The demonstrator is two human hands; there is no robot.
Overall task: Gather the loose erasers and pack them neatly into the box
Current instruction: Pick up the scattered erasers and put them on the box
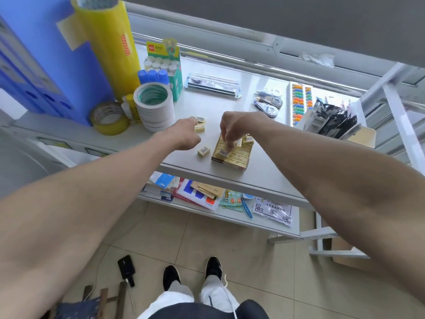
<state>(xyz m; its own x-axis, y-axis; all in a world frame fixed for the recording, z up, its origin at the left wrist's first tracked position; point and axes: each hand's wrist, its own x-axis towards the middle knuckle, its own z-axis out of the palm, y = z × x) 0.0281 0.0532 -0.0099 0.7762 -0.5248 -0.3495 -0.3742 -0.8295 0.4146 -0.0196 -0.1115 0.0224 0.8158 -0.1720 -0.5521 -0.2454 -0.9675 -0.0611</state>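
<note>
Head view, one moment. Box (231, 157) sits on the bench (207, 107) near its front edge, open top, long axis running away from the person and slightly leftward. It is already mostly filled: rows of erasers lie flat inside, labels up. A few more erasers (248, 139) are piled loosely at the far right corner of the box, not seated in rows.

Right hand (232, 130) hangs directly above the box, fingers pointing down. Its grip is closed on one eraser (224, 153) at the near left part of the box; the eraser appears tilted, not yet flat with its neighbours. Judgement: this one is being set into a row.

Left hand (184, 132) is stretched to the left of the box, knuckles up. Its fingertips reach a small stack of erasers (199, 123) just beyond it on the bench. The fingers are hidden by the back of the hand, so I cannot tell whether that grip is closed on anything.

One single eraser (203, 151) lies loose on the bench between the left hand and the box, just beside the box's left wall, long axis roughly across the view. The left hand is nearer to it.

Remaining, by my reading: the stack, the single eraser, the corner pile.
</note>
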